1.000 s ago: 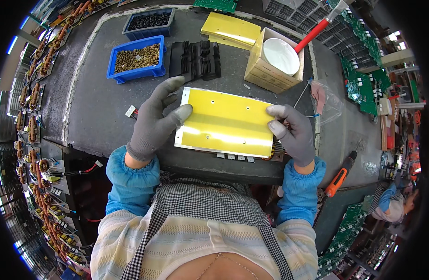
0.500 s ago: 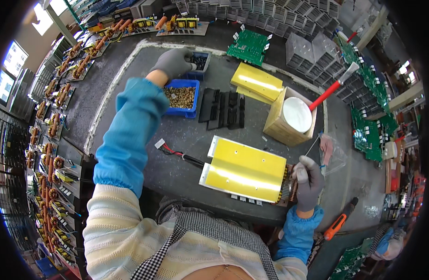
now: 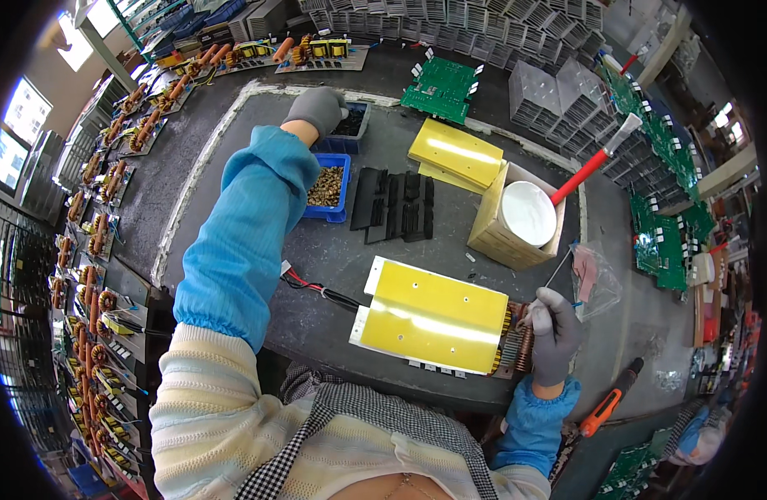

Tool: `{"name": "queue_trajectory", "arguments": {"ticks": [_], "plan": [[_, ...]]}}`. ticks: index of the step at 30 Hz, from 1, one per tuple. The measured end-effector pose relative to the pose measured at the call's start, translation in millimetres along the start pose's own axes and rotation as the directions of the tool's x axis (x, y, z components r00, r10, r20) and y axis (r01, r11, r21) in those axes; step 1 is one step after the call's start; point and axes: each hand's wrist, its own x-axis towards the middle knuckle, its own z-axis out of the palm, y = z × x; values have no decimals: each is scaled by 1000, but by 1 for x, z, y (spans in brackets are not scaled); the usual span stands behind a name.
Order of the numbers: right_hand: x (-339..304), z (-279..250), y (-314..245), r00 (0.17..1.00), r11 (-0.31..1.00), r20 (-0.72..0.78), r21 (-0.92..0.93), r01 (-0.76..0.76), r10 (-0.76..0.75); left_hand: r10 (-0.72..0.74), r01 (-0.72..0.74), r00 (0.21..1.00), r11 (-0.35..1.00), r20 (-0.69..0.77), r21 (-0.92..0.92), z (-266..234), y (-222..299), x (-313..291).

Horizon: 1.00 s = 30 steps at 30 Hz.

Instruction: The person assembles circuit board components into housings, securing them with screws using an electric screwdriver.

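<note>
My left hand (image 3: 317, 110), in a grey glove, is at the left rim of a dark blue bin (image 3: 356, 143) of small black parts. Its fingers are curled; what they hold, if anything, is hidden. Just nearer is a bright blue tray (image 3: 343, 200) of small brass-coloured parts. My right hand (image 3: 554, 333), also gloved, pinches a thin metal rod (image 3: 558, 268) that points up and away. That hand is beside copper coils (image 3: 525, 348) at the right end of a yellow-covered metal plate assembly (image 3: 438, 317). Red and black wires (image 3: 313, 286) leave the assembly's left end.
Black strips (image 3: 392, 204) lie mid-table, with yellow sheets (image 3: 454, 154) beyond. A wooden box (image 3: 504, 242) holds a white tub (image 3: 527, 215) and a red-handled brush (image 3: 579, 175). An orange-black screwdriver (image 3: 610, 400) lies right. Green circuit boards (image 3: 440, 87) and coil-bearing boards (image 3: 325, 57) surround the workspace.
My left hand has drawn back slightly from inside the dark blue bin to its rim, fingers more curled. My right hand stays beside the coils with the rod. The view has shifted a little.
</note>
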Motion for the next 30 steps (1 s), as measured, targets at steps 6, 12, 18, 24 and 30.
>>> {"name": "queue_trajectory", "arguments": {"ticks": [6, 12, 18, 24, 30], "plan": [[-2, -4, 2, 999, 987, 40, -155, 37, -31, -92, 58, 979, 982, -183, -179, 6, 1, -12], [-2, -4, 6, 998, 981, 20, -184, 56, -53, -322, 117, 945, 514, -65, -850, -18, 7, -51], [19, 0, -53, 944, 947, -135, 68, 313, -302, 321, 506, 854, -696, 411, -509, -15, 38, -139], [68, 71, -151, 861, 810, 269, -304, 501, -431, 292, 487, 870, -631, 397, -604, 0, 57, -195], [98, 156, -155, 816, 877, 494, -194, 440, -300, 186, 167, 978, -417, 96, -893, 4, 73, -224]]}}
